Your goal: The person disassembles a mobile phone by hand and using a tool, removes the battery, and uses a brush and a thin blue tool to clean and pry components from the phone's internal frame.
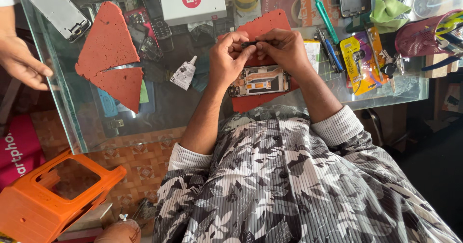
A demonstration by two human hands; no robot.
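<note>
Both hands meet at the upper middle of the frame, pinching one small dark part between them: the left hand curled nearly closed around its left end, the right hand closed on the other end. Just below them lies an opened phone on a red mat atop the glass table. The part looks tiny, so a slipping fingertip could drop it into the phone or bend it. Another person's hand at the left edge could jog the table. A glue tube lies nearby.
</note>
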